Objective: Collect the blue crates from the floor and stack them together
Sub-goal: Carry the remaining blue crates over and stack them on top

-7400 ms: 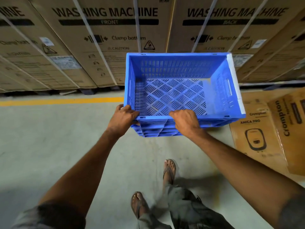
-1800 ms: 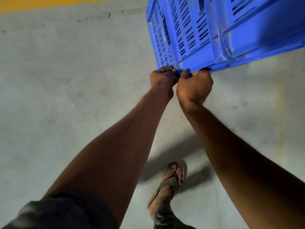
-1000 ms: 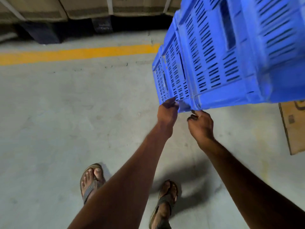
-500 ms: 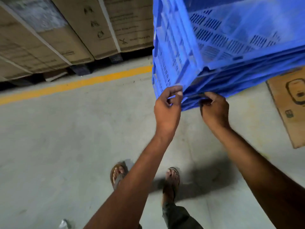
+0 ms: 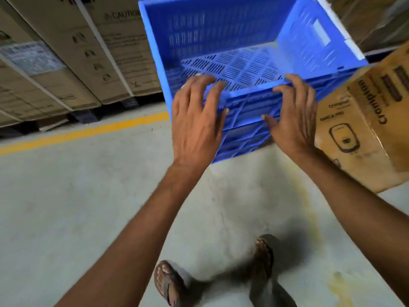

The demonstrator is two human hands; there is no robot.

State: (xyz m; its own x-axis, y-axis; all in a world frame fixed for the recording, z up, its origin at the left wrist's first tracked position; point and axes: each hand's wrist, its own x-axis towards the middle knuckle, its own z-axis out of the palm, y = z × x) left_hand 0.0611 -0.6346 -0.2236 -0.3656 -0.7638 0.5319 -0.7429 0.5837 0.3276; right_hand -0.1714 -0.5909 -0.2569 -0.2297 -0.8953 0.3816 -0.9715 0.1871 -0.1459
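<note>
Head view, twelve o'clock: left hand (image 5: pixel 197 120) and right hand (image 5: pixel 292 116) lie spread on the near rim of the top blue crate (image 5: pixel 221 29), clasping nothing, and an uneven shove could skew it off the nested stack (image 5: pixel 243 134).

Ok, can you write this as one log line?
left hand: open, fingers over near rim | right hand: open, fingers on near rim | blue crate: open side up, empty
</note>
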